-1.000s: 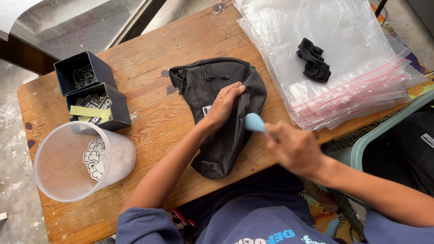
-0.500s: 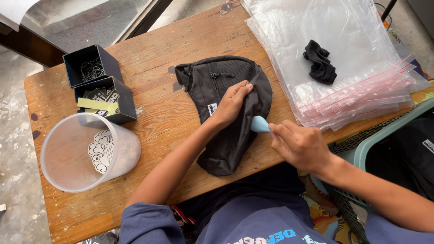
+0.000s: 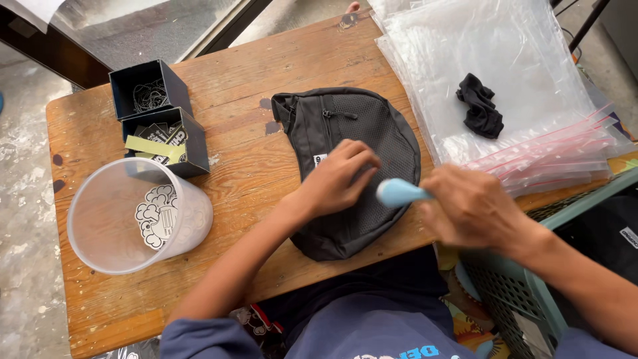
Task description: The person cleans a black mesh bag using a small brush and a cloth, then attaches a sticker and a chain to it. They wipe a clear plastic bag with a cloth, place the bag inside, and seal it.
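Note:
A black rounded sling bag (image 3: pixel 345 126) lies flat on the wooden table (image 3: pixel 239 73). My left hand (image 3: pixel 335 179) rests palm down on the bag's mesh front, fingers spread and pressing it. My right hand (image 3: pixel 472 206) is closed round a light blue tool (image 3: pixel 397 193) whose rounded end pokes out toward the bag's right edge. The rest of the tool is hidden inside my fist.
A stack of clear zip bags (image 3: pixel 505 80) with a crumpled black cloth (image 3: pixel 480 106) on top lies at the right. Two small black boxes (image 3: pixel 156 116) and a translucent plastic cup (image 3: pixel 136 216) holding stickers stand at the left. A teal basket (image 3: pixel 525 292) sits below the table's right edge.
My right hand with the blue tool has stayed at the bag's right edge while my left hand shifted slightly on the bag. The view moved a little.

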